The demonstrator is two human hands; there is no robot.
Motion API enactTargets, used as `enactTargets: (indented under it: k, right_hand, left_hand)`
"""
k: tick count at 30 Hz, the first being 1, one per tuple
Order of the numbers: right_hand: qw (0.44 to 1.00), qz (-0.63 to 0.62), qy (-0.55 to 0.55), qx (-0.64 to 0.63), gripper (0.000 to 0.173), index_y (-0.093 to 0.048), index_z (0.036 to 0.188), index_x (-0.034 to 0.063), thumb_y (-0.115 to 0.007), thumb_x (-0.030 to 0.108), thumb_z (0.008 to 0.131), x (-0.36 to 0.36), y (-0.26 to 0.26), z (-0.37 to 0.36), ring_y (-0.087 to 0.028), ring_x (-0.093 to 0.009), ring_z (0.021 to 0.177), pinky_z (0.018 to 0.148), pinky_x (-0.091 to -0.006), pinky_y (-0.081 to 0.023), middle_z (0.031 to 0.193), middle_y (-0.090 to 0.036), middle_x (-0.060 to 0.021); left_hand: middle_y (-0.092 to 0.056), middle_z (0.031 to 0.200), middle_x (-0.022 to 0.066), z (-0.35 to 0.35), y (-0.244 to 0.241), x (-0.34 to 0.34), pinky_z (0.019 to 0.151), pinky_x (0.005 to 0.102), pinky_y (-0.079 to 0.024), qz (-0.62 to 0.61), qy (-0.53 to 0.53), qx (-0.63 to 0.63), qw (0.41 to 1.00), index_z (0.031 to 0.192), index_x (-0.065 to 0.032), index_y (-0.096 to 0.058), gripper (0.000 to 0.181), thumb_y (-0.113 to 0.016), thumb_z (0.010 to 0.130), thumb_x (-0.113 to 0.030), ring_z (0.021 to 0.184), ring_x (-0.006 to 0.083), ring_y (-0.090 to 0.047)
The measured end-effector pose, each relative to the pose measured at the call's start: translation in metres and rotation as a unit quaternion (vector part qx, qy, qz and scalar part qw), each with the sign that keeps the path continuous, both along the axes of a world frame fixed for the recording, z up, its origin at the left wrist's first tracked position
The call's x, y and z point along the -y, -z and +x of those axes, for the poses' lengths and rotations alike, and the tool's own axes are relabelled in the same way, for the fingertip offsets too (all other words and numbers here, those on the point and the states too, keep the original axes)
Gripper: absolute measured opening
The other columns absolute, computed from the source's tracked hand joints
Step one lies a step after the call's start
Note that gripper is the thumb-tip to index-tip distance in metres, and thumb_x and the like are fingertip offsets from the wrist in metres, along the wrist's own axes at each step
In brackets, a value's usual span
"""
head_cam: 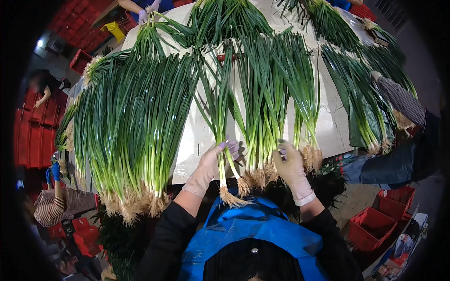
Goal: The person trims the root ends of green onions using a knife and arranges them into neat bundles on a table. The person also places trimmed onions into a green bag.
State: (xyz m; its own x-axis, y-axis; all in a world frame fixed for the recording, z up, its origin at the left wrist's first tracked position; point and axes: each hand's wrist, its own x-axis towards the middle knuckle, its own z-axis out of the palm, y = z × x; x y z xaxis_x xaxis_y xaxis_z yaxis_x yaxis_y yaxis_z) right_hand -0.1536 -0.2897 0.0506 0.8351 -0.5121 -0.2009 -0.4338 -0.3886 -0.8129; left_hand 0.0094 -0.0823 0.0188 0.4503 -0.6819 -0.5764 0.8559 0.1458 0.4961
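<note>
My left hand [214, 159], in a pale rubber glove, is closed around the white-green stems of a few long green onions [220, 130]; their roots hang below it at the table's near edge. My right hand [289, 162], gloved too, is beside the lower stems of a loose group of green onions [262, 140], its fingers curled; whether it grips a stem cannot be told. A thick row of green onions [130, 140] lies to the left, roots towards me. Further right, another small bunch [307, 126] lies on the white table [190, 151]. A red-handled tool [225, 57] lies partly under leaves.
More green onions [228, 21] cover the table's far side. Co-workers' gloved hands [149, 12] hold a bunch at the far left; a checked sleeve [400, 95] reaches over the right end. Red crates [372, 228] stand on the floor at right, others at left.
</note>
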Motion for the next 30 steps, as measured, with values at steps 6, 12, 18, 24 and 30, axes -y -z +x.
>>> enactTargets:
  k: [6, 12, 18, 24, 30]
  right_hand:
    - [0.938, 0.302, -0.138, -0.101, 0.040, -0.053, 0.115, 0.0010, -0.067, 0.028, 0.088, -0.078, -0.007, 0.036, -0.061, -0.019, 0.083, 0.077, -0.0318, -0.052, 0.096, -0.063, -0.0110]
    - [0.950, 0.306, -0.066, -0.010, 0.030, -0.056, 0.105, 0.0000, -0.067, 0.020, 0.085, -0.098, -0.003, 0.039, -0.060, -0.019, 0.066, 0.061, -0.0336, -0.050, 0.080, -0.062, -0.0092]
    - [0.991, 0.060, -0.062, 0.106, 0.032, -0.056, 0.106, 0.0022, -0.065, 0.026, 0.087, -0.125, -0.014, 0.030, -0.064, -0.036, 0.072, 0.064, -0.0421, -0.050, 0.078, -0.063, -0.0190]
    - [0.940, 0.339, -0.022, 0.020, 0.029, -0.057, 0.105, 0.0020, -0.049, 0.029, 0.099, -0.118, -0.008, 0.032, -0.058, -0.012, 0.072, 0.064, -0.0253, -0.048, 0.083, -0.063, -0.0055]
    - [0.855, 0.516, -0.019, -0.040, 0.028, -0.057, 0.110, -0.0004, -0.049, 0.025, 0.099, -0.115, 0.023, 0.032, -0.060, -0.016, 0.080, 0.071, -0.0282, -0.050, 0.094, -0.062, -0.0080]
  left_hand:
    - [-0.041, 0.144, 0.0175, -0.007, -0.026, 0.013, 0.113, 0.0426, -0.027, -0.035, 0.011, 0.029, 0.999, 0.142, -0.0009, -0.032, 0.063, -0.051, 0.082, -0.003, 0.137, 0.0291, -0.032]
    - [-0.058, 0.113, 0.0125, -0.015, -0.010, -0.011, 0.077, 0.0281, -0.052, 0.098, 0.054, 0.130, 0.985, 0.130, 0.0023, -0.045, 0.047, -0.064, 0.091, -0.016, 0.094, 0.0200, -0.061]
    - [-0.066, 0.096, 0.0068, -0.041, -0.032, -0.034, 0.075, 0.0264, -0.051, 0.017, -0.049, 0.113, 0.992, 0.110, -0.0016, -0.059, 0.020, -0.061, 0.093, -0.013, 0.084, 0.0134, -0.063]
    - [-0.058, 0.099, 0.0137, -0.035, 0.004, -0.041, 0.076, 0.0414, -0.052, 0.005, -0.115, -0.047, 0.992, 0.110, 0.0001, -0.054, 0.018, -0.049, 0.097, -0.012, 0.084, 0.0270, -0.058]
    - [-0.059, 0.094, 0.0139, -0.033, -0.001, -0.044, 0.059, 0.0388, -0.050, 0.015, -0.008, -0.077, 0.997, 0.113, -0.0004, -0.054, 0.023, -0.055, 0.093, -0.011, 0.070, 0.0237, -0.057]
